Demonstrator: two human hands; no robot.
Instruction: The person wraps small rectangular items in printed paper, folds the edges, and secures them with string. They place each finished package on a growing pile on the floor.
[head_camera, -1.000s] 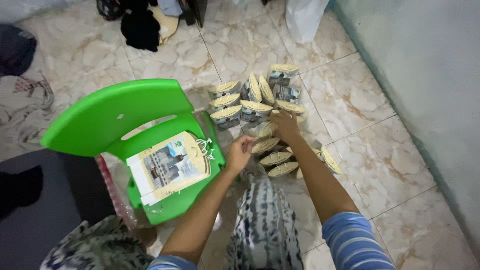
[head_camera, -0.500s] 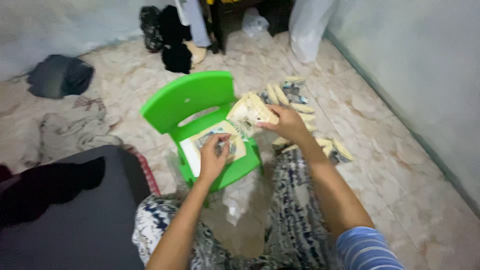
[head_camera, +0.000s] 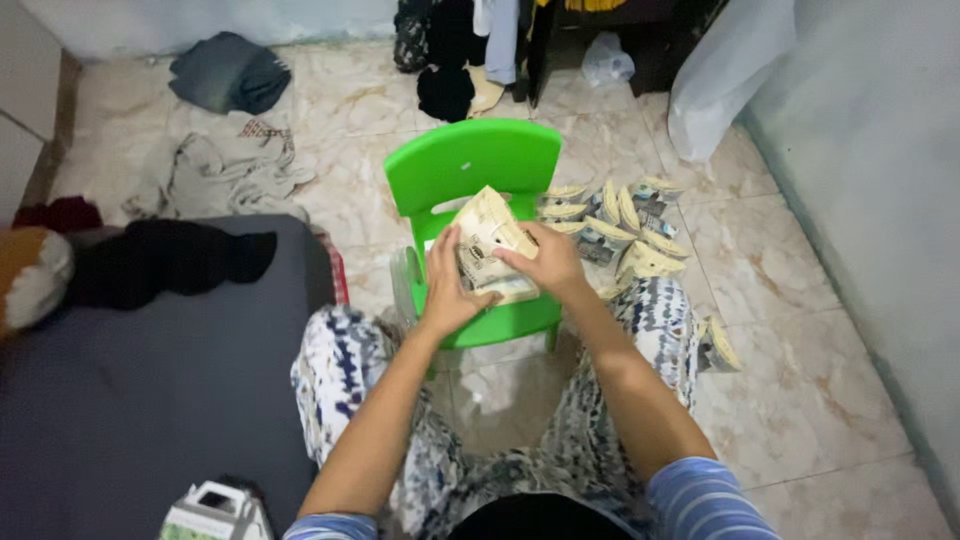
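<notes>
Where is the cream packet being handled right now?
Head view, centre: the cream packet sits between left hand and right hand, above the green chair seat.

Home room, marble-tiled floor (head_camera: 760, 250), clothes heaps (head_camera: 225, 165) at eleven o'clock, dark mattress (head_camera: 130, 390) at eight, green plastic chair (head_camera: 470, 160) centre

Marble-tiled floor (head_camera: 800, 400), green plastic chair (head_camera: 470, 165) on it, cluster of small cream packets (head_camera: 620, 225) beside the chair, crumpled clothes (head_camera: 225, 170), dark mattress (head_camera: 130, 400)
</notes>
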